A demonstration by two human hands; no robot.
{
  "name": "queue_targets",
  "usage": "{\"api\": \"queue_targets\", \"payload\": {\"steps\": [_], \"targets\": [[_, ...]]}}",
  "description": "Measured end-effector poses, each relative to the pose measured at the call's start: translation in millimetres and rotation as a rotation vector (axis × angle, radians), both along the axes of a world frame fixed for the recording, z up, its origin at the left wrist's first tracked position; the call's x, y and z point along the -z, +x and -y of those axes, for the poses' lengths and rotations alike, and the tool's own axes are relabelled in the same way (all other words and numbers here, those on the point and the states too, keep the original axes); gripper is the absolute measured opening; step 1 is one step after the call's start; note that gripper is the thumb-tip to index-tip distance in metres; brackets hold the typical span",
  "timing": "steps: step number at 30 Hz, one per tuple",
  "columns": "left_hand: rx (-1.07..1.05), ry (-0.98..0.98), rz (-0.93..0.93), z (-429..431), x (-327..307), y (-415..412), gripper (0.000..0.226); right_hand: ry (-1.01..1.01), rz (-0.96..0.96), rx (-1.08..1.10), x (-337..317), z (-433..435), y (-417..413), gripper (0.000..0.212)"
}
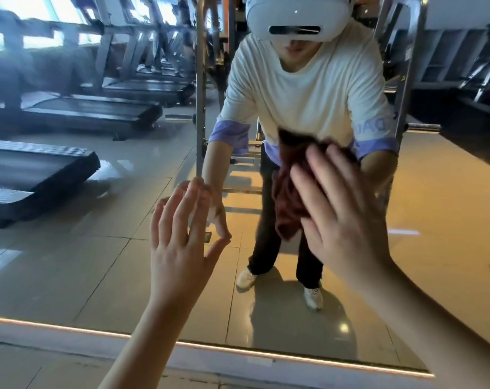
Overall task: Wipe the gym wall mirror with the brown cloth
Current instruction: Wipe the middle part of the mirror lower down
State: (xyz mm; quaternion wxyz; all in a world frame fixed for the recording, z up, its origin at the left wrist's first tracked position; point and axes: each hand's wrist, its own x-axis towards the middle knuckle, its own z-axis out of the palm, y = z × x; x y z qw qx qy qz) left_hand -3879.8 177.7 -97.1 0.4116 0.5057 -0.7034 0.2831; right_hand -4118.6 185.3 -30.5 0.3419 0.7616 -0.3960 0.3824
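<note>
Right hand (331, 217) flat, fingers (316, 175) straight, should press the brown cloth (287, 197) evenly across the wall mirror (98, 248); left hand (179, 242) (open too) only steadies.

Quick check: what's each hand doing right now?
Left hand: open, fingertips on the mirror, holding nothing.
Right hand: open, flat fingers pressing the brown cloth against it.

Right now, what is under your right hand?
The brown cloth, pressed against the mirror by the right hand. Its top and left edges show; the part beneath the palm is covered.
</note>
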Motion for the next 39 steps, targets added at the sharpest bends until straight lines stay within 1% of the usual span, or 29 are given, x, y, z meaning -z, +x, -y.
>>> {"api": "queue_targets", "payload": {"steps": [1,2,3,6,7,8,9,11,13,14,15,16,17,19,20,21,22,23,26,27,28,29,30,32,33,34,36,37,39], "targets": [[0.002,0.003,-0.001,0,0,0,0.089,-0.015,0.086,-0.011,-11,3,10,0.047],[0.004,0.004,0.000,-1,0,0,0.089,-0.019,0.121,-0.015,-15,5,21,0.049],[0.006,0.001,0.004,-1,0,1,0.089,-0.025,0.078,-0.008,-11,5,32,0.050],[0.028,-0.008,0.034,-2,-3,7,0.088,0.016,-0.295,0.009,35,2,34,0.044],[0.038,0.000,0.048,-3,-5,9,0.089,0.043,-0.395,0.021,45,0,28,0.044],[0.047,0.012,0.062,-3,-7,12,0.090,0.062,-0.434,0.031,47,-3,23,0.045],[0.050,0.022,0.071,-3,-9,15,0.092,0.061,-0.416,0.028,41,-3,22,0.045],[0.030,0.031,0.057,-2,-13,22,0.094,0.039,-0.226,0.018,15,0,27,0.045],[-0.004,0.017,0.013,0,-18,30,0.085,-0.006,0.018,0.024,-12,4,36,0.047],[-0.009,0.009,0.001,2,-20,33,0.079,-0.017,0.097,0.031,-18,5,44,0.048],[-0.002,0.005,-0.001,3,-21,36,0.075,-0.026,0.119,0.045,-17,5,51,0.047],[0.012,0.003,0.002,4,-21,38,0.073,-0.032,0.066,0.061,-7,5,57,0.046],[0.027,-0.004,0.006,4,-21,38,0.071,-0.026,-0.047,0.073,11,4,61,0.045],[0.041,-0.019,0.008,5,-20,39,0.070,0.007,-0.360,0.085,48,1,56,0.045],[0.040,-0.022,0.008,6,-20,39,0.070,0.021,-0.470,0.095,57,-1,51,0.046],[0.038,-0.025,0.010,6,-19,40,0.071,0.026,-0.498,0.096,57,-2,48,0.046],[0.039,-0.028,0.012,7,-18,41,0.071,0.027,-0.449,0.086,49,-1,46,0.045],[0.042,-0.031,0.013,8,-18,42,0.071,0.025,-0.346,0.077,37,-1,47,0.044],[0.050,-0.010,0.028,9,-19,45,0.077,-0.001,0.020,0.084,2,1,53,0.047],[0.054,0.003,0.039,8,-20,47,0.080,-0.001,0.104,0.090,-1,1,59,0.049],[0.059,0.012,0.050,8,-21,50,0.083,0.004,0.140,0.097,0,1,66,0.051],[0.062,0.016,0.062,7,-23,55,0.084,0.016,0.114,0.103,6,1,72,0.052],[0.059,0.013,0.069,7,-25,60,0.085,0.035,0.027,0.111,18,0,78,0.049],[0.038,-0.001,0.070,8,-27,71,0.085,0.057,-0.212,0.118,43,-1,81,0.044],[0.034,-0.002,0.071,9,-27,74,0.086,0.069,-0.294,0.120,50,-2,81,0.045],[0.035,0.000,0.075,9,-28,76,0.086,0.075,-0.329,0.128,50,-3,80,0.045],[0.038,-0.003,0.076,10,-27,76,0.085,0.028,-0.276,0.159,36,-5,81,0.044],[0.037,-0.007,0.073,10,-27,75,0.084,-0.003,-0.191,0.176,27,-5,83,0.043],[0.036,-0.006,0.073,11,-24,74,0.083,-0.045,0.055,0.180,8,-1,88,0.046]]}}
